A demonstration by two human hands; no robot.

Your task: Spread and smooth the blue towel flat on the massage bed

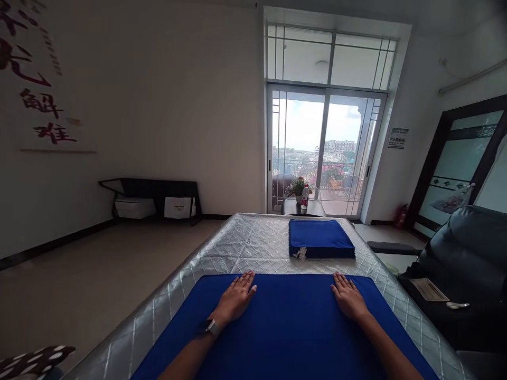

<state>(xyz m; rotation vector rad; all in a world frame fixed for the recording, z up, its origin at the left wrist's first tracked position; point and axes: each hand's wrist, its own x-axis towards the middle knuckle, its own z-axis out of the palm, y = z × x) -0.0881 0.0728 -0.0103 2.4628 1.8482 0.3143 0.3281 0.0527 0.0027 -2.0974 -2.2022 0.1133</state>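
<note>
A blue cloth (pixel 293 338) lies spread flat over the near part of the table, its far edge running straight across. My left hand (pixel 236 296) rests palm down on it near the far left corner, fingers stretched out; a watch sits on that wrist. Toward the far right corner, my right hand (pixel 348 296) also lies flat on the fabric with its fingers extended. Beyond both hands is a neat stack of folded blue cloths (pixel 321 237), with white tags (pixel 301 254) hanging from its near left side. The cloth's near edge is out of view.
A silver quilted cover (pixel 237 245) lies over the table. To the right stands a black leather armchair (pixel 471 253) holding a card (pixel 430 290). A small table with a bottle (pixel 304 198) and potted plant (pixel 297 186) stands before the glass door. A black bench (pixel 158 190) is along the left wall.
</note>
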